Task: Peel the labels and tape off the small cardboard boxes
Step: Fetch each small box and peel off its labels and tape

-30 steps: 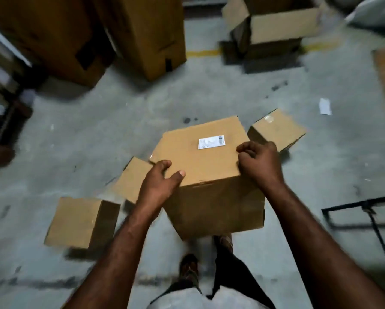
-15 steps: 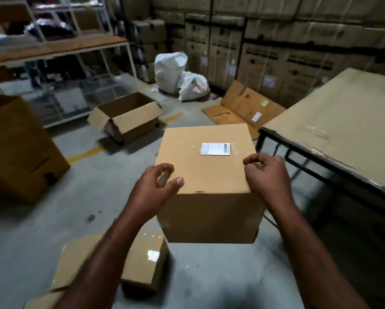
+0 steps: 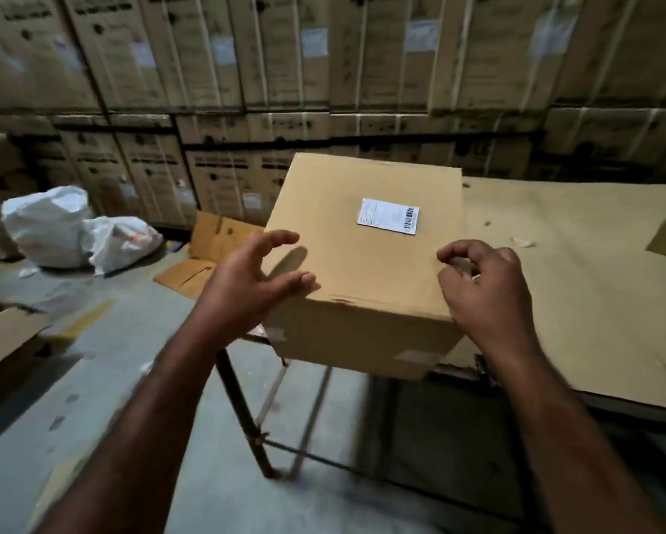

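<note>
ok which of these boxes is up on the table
The plain box with the white barcode label, at the table's near corner; the others are stacked behind it or on the floor.

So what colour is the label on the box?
The label on the box is white with black print and a barcode; head view.

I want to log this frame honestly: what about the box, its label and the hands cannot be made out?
Head view only.
- label print: too small and blurred.
- cardboard box far and bottom faces: hidden by the box itself, so tape there is unknown.
- right hand: its own curl hides whether it pinches anything.
- stacked cartons print: blurred.
</note>
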A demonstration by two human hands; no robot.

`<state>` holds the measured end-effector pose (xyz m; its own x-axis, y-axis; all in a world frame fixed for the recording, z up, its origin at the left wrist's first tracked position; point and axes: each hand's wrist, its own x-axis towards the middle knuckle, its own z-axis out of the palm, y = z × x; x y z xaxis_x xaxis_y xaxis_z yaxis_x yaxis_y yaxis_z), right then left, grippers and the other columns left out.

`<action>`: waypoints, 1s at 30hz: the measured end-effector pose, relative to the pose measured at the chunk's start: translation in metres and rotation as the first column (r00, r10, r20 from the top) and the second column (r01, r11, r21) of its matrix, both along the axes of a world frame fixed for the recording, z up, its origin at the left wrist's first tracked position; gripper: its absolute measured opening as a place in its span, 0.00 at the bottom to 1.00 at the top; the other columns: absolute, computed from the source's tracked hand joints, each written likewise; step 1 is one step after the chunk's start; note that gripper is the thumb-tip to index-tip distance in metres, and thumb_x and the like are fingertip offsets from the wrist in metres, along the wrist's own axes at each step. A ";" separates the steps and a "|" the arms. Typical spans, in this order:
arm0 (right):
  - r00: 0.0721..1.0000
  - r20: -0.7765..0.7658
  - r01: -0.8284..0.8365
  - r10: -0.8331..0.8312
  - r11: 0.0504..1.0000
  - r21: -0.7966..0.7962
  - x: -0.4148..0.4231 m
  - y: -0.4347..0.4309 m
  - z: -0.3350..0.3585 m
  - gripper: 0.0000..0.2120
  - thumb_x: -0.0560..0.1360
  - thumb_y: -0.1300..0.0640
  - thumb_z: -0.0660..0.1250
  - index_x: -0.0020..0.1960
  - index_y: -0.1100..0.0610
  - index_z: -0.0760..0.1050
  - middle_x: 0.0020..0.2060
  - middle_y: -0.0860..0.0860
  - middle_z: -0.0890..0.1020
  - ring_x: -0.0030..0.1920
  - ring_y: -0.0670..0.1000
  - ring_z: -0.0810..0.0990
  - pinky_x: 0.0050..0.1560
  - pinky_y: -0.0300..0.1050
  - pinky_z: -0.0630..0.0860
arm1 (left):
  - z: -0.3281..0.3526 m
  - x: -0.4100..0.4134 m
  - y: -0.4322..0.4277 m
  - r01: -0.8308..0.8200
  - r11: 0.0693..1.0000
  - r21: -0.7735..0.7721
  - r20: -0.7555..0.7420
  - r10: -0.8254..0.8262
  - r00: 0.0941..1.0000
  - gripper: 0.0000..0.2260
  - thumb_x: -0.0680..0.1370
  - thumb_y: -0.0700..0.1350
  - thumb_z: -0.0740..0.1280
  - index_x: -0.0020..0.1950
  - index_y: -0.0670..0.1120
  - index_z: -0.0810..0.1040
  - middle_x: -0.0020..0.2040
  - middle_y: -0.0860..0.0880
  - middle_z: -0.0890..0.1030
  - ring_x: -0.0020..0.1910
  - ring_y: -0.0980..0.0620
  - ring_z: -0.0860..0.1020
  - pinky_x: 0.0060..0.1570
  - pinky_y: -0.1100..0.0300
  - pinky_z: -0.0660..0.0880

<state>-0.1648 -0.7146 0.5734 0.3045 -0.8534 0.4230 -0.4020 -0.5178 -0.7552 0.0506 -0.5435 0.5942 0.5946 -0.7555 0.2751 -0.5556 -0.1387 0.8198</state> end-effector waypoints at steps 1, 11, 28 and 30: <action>0.999 -0.005 0.046 -0.046 0.999 -0.006 -0.008 -0.015 0.000 0.09 0.76 0.56 0.67 0.54 0.46 0.80 0.52 0.50 0.72 0.42 0.45 0.74 0.41 0.39 0.68 | 0.005 0.000 -0.026 0.044 0.999 0.001 0.031 -0.044 0.999 0.31 0.64 0.60 0.77 0.66 0.61 0.76 0.66 0.50 0.77 0.62 0.53 0.77 0.57 0.53 0.79; 0.941 -0.051 0.336 -0.333 0.939 0.074 -0.041 -0.136 -0.041 0.09 0.74 0.54 0.71 0.54 0.48 0.78 0.49 0.54 0.76 0.37 0.51 0.74 0.43 0.41 0.68 | 0.044 0.002 -0.270 0.481 0.873 0.080 0.230 -0.486 0.843 0.33 0.67 0.41 0.81 0.70 0.51 0.75 0.65 0.47 0.77 0.53 0.55 0.74 0.53 0.73 0.72; 0.818 -0.288 0.533 -0.498 0.845 0.051 -0.022 -0.230 -0.067 0.19 0.75 0.43 0.66 0.65 0.42 0.71 0.46 0.49 0.76 0.46 0.54 0.80 0.43 0.46 0.75 | 0.041 -0.055 -0.517 0.281 0.924 0.261 0.516 -0.379 0.768 0.06 0.75 0.56 0.70 0.51 0.61 0.77 0.66 0.56 0.74 0.67 0.45 0.66 0.60 0.43 0.63; 0.773 -0.409 0.532 -0.485 0.847 0.001 -0.040 -0.243 -0.051 0.15 0.76 0.42 0.64 0.60 0.43 0.74 0.43 0.48 0.81 0.46 0.54 0.81 0.41 0.45 0.75 | 0.029 -0.074 -0.522 0.251 0.954 0.167 0.576 -0.301 0.760 0.09 0.77 0.59 0.67 0.55 0.59 0.77 0.67 0.56 0.73 0.68 0.45 0.65 0.60 0.44 0.62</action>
<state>-0.2043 -0.9572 0.5222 -0.0718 -0.9629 0.2603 -0.8473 -0.0788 -0.5252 -0.0236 -1.0655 0.6234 0.0976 -0.8945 0.4364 -0.9486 0.0491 0.3127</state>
